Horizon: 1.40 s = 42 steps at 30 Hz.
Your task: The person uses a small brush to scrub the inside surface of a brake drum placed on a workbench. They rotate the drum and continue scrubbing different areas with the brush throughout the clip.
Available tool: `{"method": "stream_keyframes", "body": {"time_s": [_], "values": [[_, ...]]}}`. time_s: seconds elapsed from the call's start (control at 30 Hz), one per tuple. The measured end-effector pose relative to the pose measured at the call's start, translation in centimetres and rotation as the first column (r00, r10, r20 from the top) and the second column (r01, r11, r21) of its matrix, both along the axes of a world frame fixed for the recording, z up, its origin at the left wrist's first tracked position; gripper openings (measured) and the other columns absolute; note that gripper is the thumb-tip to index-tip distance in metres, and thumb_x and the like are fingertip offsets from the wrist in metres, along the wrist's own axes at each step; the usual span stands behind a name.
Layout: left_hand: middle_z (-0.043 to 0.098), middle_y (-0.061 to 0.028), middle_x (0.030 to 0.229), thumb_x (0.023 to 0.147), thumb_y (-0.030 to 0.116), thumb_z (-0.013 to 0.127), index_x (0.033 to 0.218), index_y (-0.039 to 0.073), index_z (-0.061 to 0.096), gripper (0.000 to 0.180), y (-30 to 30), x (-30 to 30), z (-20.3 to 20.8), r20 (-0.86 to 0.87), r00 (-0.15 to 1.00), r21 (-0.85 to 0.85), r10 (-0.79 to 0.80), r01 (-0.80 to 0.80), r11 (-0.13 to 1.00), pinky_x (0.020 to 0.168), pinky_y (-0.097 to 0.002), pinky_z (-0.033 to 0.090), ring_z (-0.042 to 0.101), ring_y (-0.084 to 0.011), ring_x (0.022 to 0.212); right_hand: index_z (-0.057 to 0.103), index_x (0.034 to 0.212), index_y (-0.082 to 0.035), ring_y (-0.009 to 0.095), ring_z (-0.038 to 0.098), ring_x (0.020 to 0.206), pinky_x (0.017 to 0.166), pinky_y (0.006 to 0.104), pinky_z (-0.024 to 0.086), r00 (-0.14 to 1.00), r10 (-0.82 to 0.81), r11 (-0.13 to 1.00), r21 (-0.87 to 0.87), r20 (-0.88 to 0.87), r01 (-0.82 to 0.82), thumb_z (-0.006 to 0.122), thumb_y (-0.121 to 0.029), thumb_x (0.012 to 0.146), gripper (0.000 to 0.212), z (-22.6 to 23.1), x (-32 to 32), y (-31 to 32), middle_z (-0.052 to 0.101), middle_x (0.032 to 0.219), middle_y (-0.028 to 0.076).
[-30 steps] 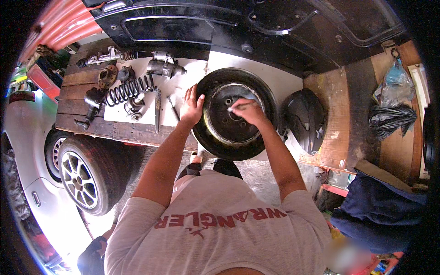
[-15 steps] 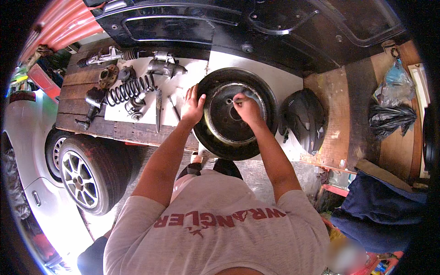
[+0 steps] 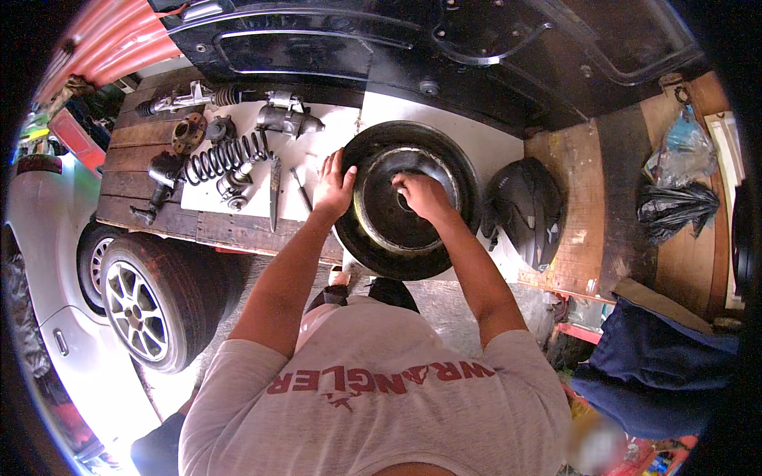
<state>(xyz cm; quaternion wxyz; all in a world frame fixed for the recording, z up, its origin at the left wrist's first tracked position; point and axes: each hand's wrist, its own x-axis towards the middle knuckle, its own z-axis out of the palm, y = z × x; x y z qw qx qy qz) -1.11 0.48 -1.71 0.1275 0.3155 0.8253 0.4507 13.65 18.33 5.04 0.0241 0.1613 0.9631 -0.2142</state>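
A dark, worn steel wheel rim [image 3: 379,252] lies face up on the bench in front of me. My left hand [image 3: 335,187] rests on its left edge, fingers stretched out and laid flat. Over the hub area, my right hand [image 3: 424,197] is closed, its fingertips pinched near a bolt hole left of the wheel's centre. Whatever those fingers hold, if anything, is hidden by the hand. Just left of the wheel lie a slim screwdriver-like tool [image 3: 302,189] and a long pointed metal piece [image 3: 275,194].
A coil spring [image 3: 226,157], a starter-motor-like part [image 3: 290,119], a hub [image 3: 189,133] and a long bellowed shaft [image 3: 186,101] cover the bench's left side. A black backpack [image 3: 524,210] sits right of the wheel. Tyres [image 3: 186,297] stand below left. A dark panel [image 3: 381,47] borders the back.
My right hand has shifted slightly down and left over the hub, with its fingers curled in more. My left hand stays on the wheel's edge.
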Motion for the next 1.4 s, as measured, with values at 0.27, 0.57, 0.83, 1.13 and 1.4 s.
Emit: {"method": "stream_keyframes", "body": {"time_s": [0.27,0.57,0.83,1.13,1.4], "values": [[0.038,-0.0227,0.143,0.097,0.042,0.045,0.143,0.001,0.031,0.064,0.1,0.0,0.2,0.006,1.0,0.032,-0.011,0.01,0.999,0.112,-0.0457,0.026,0.03,-0.0387,0.136,0.063,0.11,-0.005,0.022,0.067,0.09,0.079,0.0346,0.052,0.971,-0.21,0.917,-0.368,-0.116,0.155,0.06,-0.005,0.09,0.021,-3.3,0.1,2.1,0.069,0.097,0.011],[0.038,-0.0219,0.144,0.096,0.042,0.045,0.144,0.002,0.031,0.064,0.0,0.1,-0.3,-0.029,1.0,0.024,0.004,-0.003,1.0,0.113,-0.0453,0.025,0.03,-0.0387,0.136,0.056,0.107,-0.006,0.041,0.062,0.082,0.069,0.047,0.049,0.948,-0.243,0.958,-0.204,-0.203,0.202,0.06,-0.011,0.088,0.021,-4.1,-0.7,1.4,0.065,0.088,0.022],[0.038,-0.0218,0.144,0.096,0.041,0.046,0.143,0.001,0.031,0.064,0.0,0.2,0.7,0.0,1.0,0.019,-0.009,0.009,1.0,0.113,-0.0454,0.025,0.03,-0.0383,0.136,0.057,0.105,-0.003,0.025,0.065,0.073,0.065,0.0394,0.05,0.899,-0.306,0.914,-0.36,-0.315,0.185,0.06,-0.005,0.089,0.016,-4.9,-0.8,2.2,0.066,0.084,0.012],[0.036,-0.0231,0.145,0.097,0.044,0.044,0.144,0.001,0.031,0.065,0.2,0.2,0.4,0.006,1.0,0.003,-0.009,0.009,1.0,0.114,-0.0459,0.024,0.029,-0.0391,0.137,0.06,0.103,-0.005,0.04,0.064,0.083,0.072,0.0471,0.05,0.929,-0.32,0.855,-0.479,-0.185,0.199,0.061,-0.012,0.088,0.016,-4.5,-0.6,2.4,0.067,0.088,0.02],[0.035,-0.0215,0.146,0.097,0.047,0.042,0.145,0.003,0.029,0.067,0.2,0.1,0.7,0.011,1.0,-0.021,-0.016,0.016,1.0,0.114,-0.0455,0.023,0.027,-0.0385,0.138,0.058,0.103,-0.005,0.032,0.066,0.08,0.07,0.0417,0.05,0.939,-0.292,0.691,-0.719,-0.181,0.077,0.06,-0.014,0.09,0.016,-4.8,-0.1,0.9,0.066,0.087,0.018]]}}
